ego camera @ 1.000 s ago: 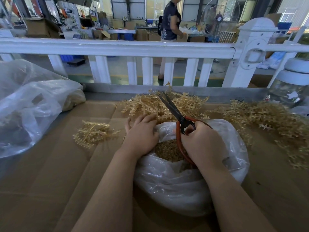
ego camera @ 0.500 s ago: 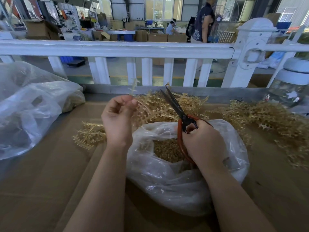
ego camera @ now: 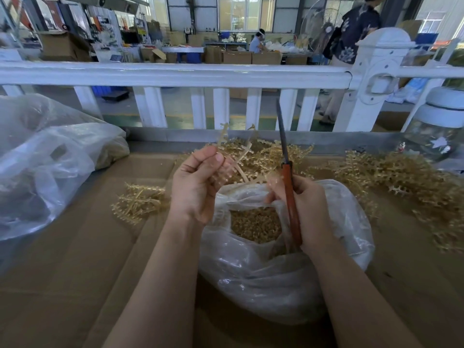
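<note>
My left hand [ego camera: 194,183] holds a yellow plastic sprue branch [ego camera: 232,159] up above a clear plastic bag [ego camera: 283,272] filled with small yellow pieces [ego camera: 253,223]. My right hand [ego camera: 310,210] grips red-handled scissors [ego camera: 288,182] over the bag's mouth, blades together and pointing up and away. Loose sprue branches lie in a pile [ego camera: 271,151] behind the bag.
A cardboard sheet [ego camera: 75,272] covers the table. A small sprue heap [ego camera: 140,200] lies to the left and a big one [ego camera: 411,182] to the right. A large plastic bag [ego camera: 45,162] sits far left, a jar [ego camera: 437,131] far right, a white railing [ego camera: 175,74] behind.
My left hand rose from the pile with a sprue branch and brought it over the bag. The scissors turned upright and their blades came together. A person walked right behind the railing.
</note>
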A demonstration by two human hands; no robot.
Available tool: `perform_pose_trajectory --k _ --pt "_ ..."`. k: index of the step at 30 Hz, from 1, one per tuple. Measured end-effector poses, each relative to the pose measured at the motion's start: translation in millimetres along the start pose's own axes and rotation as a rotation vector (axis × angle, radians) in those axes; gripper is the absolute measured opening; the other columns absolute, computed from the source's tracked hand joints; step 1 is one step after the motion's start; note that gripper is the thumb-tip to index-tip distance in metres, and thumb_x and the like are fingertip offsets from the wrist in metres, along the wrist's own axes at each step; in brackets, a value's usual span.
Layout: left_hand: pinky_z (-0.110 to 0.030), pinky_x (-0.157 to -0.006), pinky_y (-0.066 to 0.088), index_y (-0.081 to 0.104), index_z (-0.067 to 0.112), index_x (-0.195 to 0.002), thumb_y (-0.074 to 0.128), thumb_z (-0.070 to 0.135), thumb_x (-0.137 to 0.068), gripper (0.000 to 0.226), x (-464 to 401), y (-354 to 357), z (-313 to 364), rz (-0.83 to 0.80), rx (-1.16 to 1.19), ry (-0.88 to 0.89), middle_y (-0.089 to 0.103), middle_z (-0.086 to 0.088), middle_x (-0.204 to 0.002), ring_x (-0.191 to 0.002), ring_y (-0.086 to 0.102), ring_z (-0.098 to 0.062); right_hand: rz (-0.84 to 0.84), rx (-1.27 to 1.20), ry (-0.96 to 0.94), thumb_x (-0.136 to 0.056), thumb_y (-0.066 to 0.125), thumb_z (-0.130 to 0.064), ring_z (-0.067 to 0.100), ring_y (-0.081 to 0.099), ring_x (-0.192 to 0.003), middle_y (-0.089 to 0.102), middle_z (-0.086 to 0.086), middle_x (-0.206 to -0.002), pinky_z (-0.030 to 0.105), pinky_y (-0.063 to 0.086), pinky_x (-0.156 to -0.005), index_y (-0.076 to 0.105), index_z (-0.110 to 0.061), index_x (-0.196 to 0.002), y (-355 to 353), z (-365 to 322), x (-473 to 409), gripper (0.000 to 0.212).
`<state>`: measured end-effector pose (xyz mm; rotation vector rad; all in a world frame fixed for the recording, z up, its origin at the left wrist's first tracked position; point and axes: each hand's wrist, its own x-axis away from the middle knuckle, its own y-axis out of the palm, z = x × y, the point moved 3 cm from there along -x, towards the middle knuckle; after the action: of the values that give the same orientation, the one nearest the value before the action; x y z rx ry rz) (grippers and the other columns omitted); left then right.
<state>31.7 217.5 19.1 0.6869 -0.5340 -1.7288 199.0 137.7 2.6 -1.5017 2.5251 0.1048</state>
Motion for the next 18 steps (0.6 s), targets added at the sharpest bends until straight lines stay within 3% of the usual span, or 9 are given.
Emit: perform_pose_trajectory --k 2,5,8,12,15,18 --pt "-0.025 -0.069 0.060 0.067 0.008 -0.088 0.070 0.000 -0.069 0.020 1.6 2.3 -2.3 0.015 -0.037 0.001 0.072 -0.006 -0.073 -0.067 0.070 -0.015 -0.065 -0.132 0.049 -0.082 0.072 -0.040 0.004 0.052 -0.040 0.074 0.015 -0.075 0.010 0.041 -0.043 0.072 -0.013 -0.064 2.0 -3.8 2.2 0.032" --pt "-0.024 -0.065 0.059 0.068 0.007 -0.089 0.070 0.000 -0.069 0.021 3.3 4.6 -2.7 0.048 -0.062 0.017 0.072 -0.007 -0.075 -0.066 0.070 -0.015 -0.047 -0.180 0.128 -0.095 0.063 -0.009 0.000 0.054 -0.039 0.074 0.019 -0.079 0.007 0.040 -0.041 0.069 -0.006 -0.081 1.3 -9.2 3.4 0.016" --pt "-0.021 -0.062 0.057 0.069 0.008 -0.092 0.069 -0.002 -0.076 0.019 3.5 3.9 -1.8 0.124 -0.074 0.040 0.071 -0.007 -0.078 -0.066 0.068 -0.013 -0.046 -0.272 0.194 -0.094 0.054 0.007 0.002 0.054 -0.037 0.073 0.024 -0.084 0.009 0.039 -0.039 0.066 0.001 -0.087 -0.7 -13.1 5.1 0.014" --pt "-0.019 -0.061 0.056 0.069 0.009 -0.091 0.066 -0.005 -0.083 0.017 5.0 6.1 -2.2 0.134 -0.099 0.050 0.070 -0.005 -0.077 -0.067 0.067 -0.012 -0.082 -0.179 0.110 -0.092 0.067 -0.006 -0.001 0.059 -0.045 0.076 0.013 -0.082 0.008 0.044 -0.047 0.071 -0.008 -0.085 0.5 -11.1 5.1 0.009" --pt "-0.020 -0.061 0.057 0.066 0.009 -0.089 0.066 -0.007 -0.083 0.017 7.0 12.7 -4.6 0.078 -0.110 0.039 0.069 -0.004 -0.074 -0.065 0.068 -0.012 -0.032 -0.069 0.057 -0.089 0.073 -0.021 0.000 0.067 -0.062 0.076 0.000 -0.076 0.013 0.048 -0.066 0.075 -0.019 -0.069 0.2 -7.7 3.4 0.020" --pt "-0.025 -0.058 0.057 0.053 0.013 -0.088 0.069 -0.001 -0.079 0.023 7.9 15.7 -6.3 0.026 -0.014 -0.022 0.066 -0.003 -0.070 -0.063 0.068 -0.014 -0.008 -0.059 0.045 -0.090 0.073 -0.020 -0.002 0.057 -0.046 0.073 -0.001 -0.068 0.007 0.042 -0.048 0.075 -0.019 -0.062 -0.3 -9.4 3.6 0.028"
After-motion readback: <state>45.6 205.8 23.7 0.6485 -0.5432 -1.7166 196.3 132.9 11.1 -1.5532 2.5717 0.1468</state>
